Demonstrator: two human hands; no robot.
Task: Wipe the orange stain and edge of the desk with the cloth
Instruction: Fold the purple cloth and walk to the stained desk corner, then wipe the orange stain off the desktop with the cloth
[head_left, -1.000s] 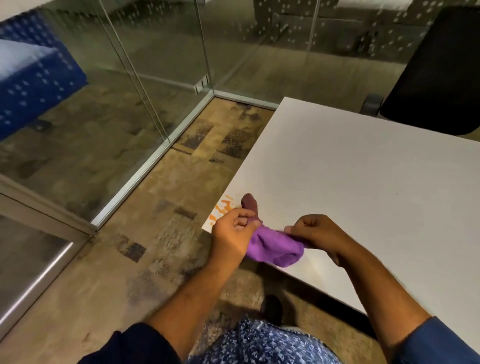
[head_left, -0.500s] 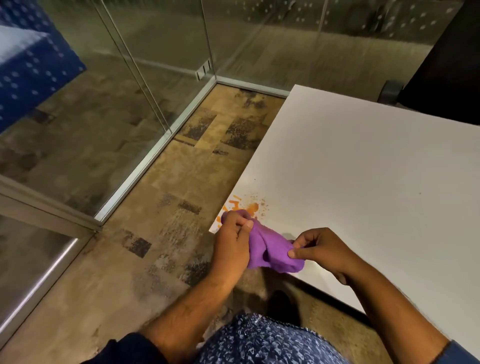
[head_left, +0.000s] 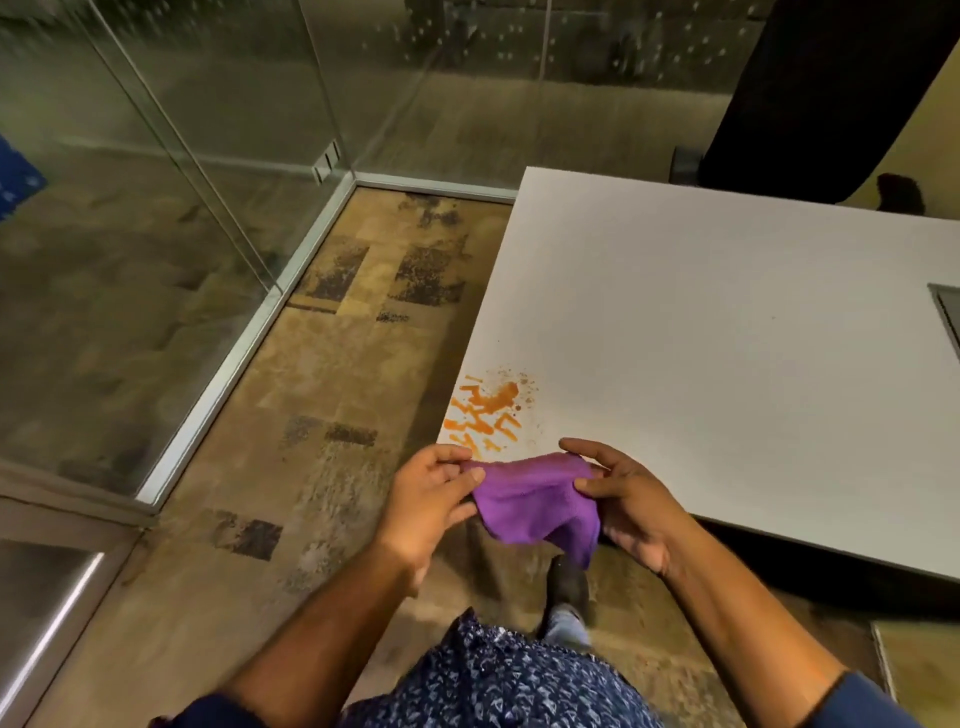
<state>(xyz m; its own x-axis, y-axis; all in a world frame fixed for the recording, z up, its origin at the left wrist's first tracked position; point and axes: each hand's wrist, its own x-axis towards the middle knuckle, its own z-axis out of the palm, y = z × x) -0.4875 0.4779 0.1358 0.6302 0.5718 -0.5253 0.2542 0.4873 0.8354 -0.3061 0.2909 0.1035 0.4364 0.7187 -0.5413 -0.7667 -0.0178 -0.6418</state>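
Purple cloth (head_left: 535, 501), pinched loosely between both hands (head_left: 431, 501), may smear the stain (head_left: 485, 413) across the tabletop (head_left: 727, 364) or bunch at its edge.

The desk (head_left: 727, 332) has a flat white top. An orange stain (head_left: 485, 410), made of streaks and fine specks, lies on the top at the near left corner, touching the left edge. The desk stands on patterned brown carpet (head_left: 311, 415).

Around the orange stain (head_left: 485, 413) the desk (head_left: 727, 338) top is bare; only the cloth (head_left: 535, 499), held just before it, blocks approach.
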